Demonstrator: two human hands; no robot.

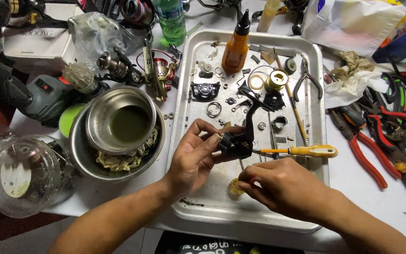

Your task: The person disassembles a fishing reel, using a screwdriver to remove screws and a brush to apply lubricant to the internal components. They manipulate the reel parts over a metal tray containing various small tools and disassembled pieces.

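Black reel body point(238, 138) sits pinched in the left hand point(194, 157) over a metal tray point(191, 66). Right hand point(283, 186) pinches a small yellow ring point(234, 187). An orange squeeze bottle point(236, 47) stands behind; a white box point(36, 44) sits far left.

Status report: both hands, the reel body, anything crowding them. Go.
Left hand grips black reel body over metal tray. Right hand pinches small yellowish part. Yellow-handled screwdriver lies close by; loose parts scattered behind.
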